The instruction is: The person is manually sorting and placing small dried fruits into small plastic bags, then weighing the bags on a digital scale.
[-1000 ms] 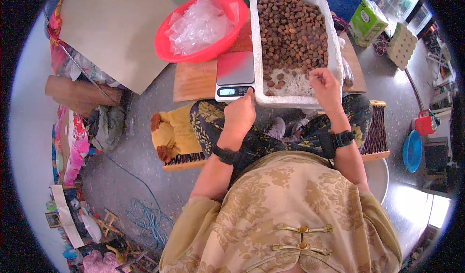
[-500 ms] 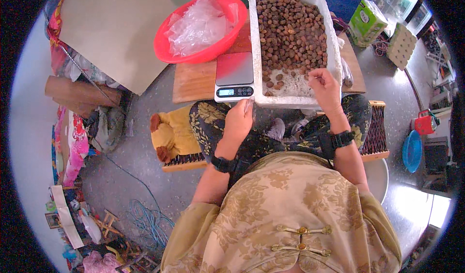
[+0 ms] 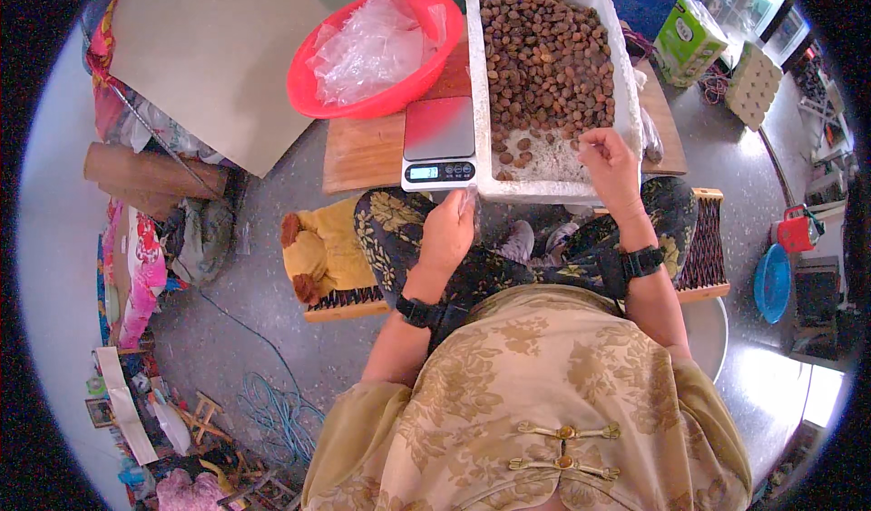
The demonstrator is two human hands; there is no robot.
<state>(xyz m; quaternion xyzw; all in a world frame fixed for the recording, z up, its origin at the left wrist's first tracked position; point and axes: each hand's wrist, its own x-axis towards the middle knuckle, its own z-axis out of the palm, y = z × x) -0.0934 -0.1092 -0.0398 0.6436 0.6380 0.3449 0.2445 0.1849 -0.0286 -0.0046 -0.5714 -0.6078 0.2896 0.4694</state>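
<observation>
My left hand is closed in front of the scale. A wisp of clear plastic bag shows at its fingertips, mostly hidden by the hand. Over the near right corner of a white foam box, my right hand has its fingers pinched together; anything between them is too small to make out. Brown, wrinkled dried fruits or nuts fill most of the box, with a few loose ones at its near end. Left of the box lies a digital kitchen scale, its display lit and its plate bare.
A red basin of clear plastic bags overhangs the scale's far left. Box and scale rest on a low wooden table. On the right floor are a green tissue pack, an egg tray and a blue basin.
Both hands keep nearly the same place and grip. The digits on the scale's display look different; little else has moved.
</observation>
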